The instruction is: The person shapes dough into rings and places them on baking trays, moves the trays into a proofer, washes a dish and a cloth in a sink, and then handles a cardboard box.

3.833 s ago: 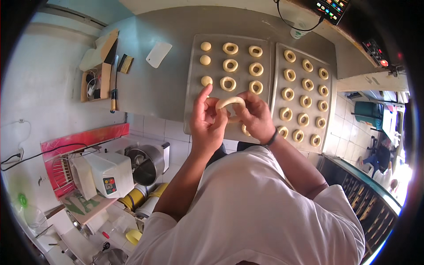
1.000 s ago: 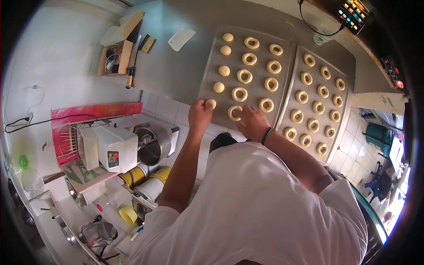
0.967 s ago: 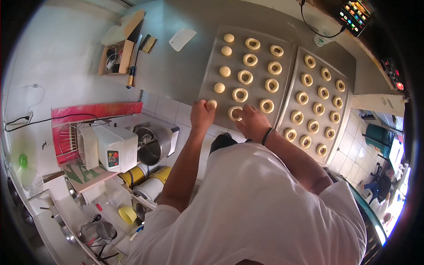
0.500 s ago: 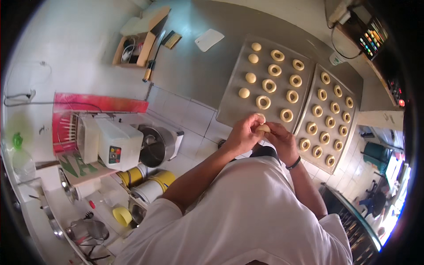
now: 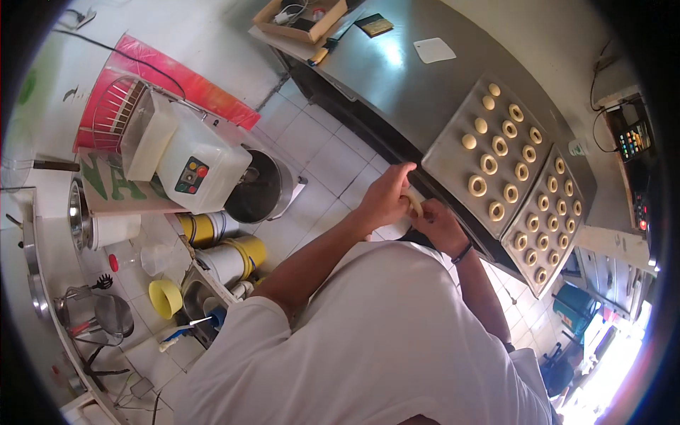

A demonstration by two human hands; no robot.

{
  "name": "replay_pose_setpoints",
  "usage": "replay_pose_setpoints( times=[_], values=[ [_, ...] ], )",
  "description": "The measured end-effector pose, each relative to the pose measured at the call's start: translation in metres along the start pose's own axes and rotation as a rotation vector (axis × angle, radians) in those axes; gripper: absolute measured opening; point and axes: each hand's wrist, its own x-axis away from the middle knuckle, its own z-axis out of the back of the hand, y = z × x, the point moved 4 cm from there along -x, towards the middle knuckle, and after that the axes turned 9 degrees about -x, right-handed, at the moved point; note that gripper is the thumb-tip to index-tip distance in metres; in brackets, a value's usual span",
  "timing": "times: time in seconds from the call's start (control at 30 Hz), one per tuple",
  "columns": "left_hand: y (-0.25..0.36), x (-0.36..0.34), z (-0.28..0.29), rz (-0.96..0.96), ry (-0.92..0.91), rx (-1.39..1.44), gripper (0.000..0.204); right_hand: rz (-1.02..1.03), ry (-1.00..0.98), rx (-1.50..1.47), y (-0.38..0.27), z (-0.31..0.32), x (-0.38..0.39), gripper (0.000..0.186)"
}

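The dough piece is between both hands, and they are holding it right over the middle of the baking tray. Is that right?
Not quite. The dough piece is between the left hand and the right hand, but the head view shows them short of the near baking tray, in front of the table's edge over the tiled floor, not over the tray's middle.

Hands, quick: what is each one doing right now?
Left hand: closed on the pale dough piece.
Right hand: curled, gripping the same dough piece from the other side.
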Motion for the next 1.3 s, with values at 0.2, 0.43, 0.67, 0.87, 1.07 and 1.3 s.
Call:
replay_pose_setpoints(
  times=[0.2, 0.43, 0.67, 0.87, 1.07, 1.3],
  values=[
    [0.016, 0.038, 0.030, 0.260, -0.561, 0.857, 0.054, 0.040, -0.087, -0.951, -0.030, 0.003, 0.014, 0.023],
    [0.010, 0.001, 0.006, 0.365, -0.463, 1.405, 0.073, -0.174, -0.019, -0.494, -0.015, 0.009, 0.019, 0.025],
    [0.061, -0.060, -0.015, 0.254, -0.276, 0.920, 0.082, 0.083, 0.374, -0.505, -0.036, 0.077, 0.013, 0.027],
    [0.045, -0.129, -0.058, -0.027, -0.217, -0.009, 0.059, 0.032, 0.476, 0.054, -0.015, 0.119, -0.031, 0.041],
    [0.002, -0.144, -0.072, 0.115, -0.106, -0.113, 0.043, -0.003, 0.441, 0.020, 0.009, 0.151, -0.016, 0.040],
    [0.033, -0.215, -0.122, 0.026, -0.101, -0.285, 0.032, 0.020, 0.283, 0.016, 0.010, 0.182, -0.028, 0.035]
  ],
)
